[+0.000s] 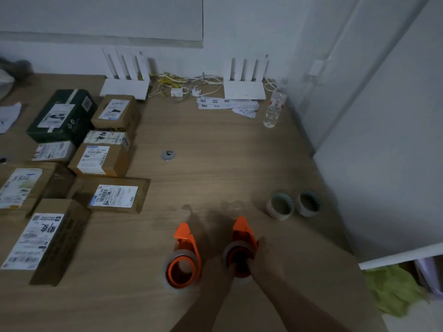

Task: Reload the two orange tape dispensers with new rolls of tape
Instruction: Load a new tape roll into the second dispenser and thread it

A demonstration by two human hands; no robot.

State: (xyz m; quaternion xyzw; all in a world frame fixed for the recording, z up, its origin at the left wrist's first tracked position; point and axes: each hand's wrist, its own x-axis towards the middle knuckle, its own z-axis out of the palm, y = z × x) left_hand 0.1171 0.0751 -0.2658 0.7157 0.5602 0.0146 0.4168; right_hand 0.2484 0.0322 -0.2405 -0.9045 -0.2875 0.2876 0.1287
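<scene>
Two orange tape dispensers stand on the wooden table near its front edge, each with a clear roll of tape around its hub. The left dispenser (185,257) stands alone, untouched. Both my hands grip the right dispenser (242,238): my left hand (219,269) is on its left side at the roll, and my right hand (266,259) wraps its right side, fingers at the hub. Two bare cardboard tape cores (280,205) (308,203) stand upright to the right, behind the dispensers.
Several labelled cardboard parcels (103,159) cover the table's left half. Two white routers (244,89), cables, paper slips and a plastic bottle (274,109) sit along the back wall. A white cabinet (383,164) borders the table (215,144) on the right.
</scene>
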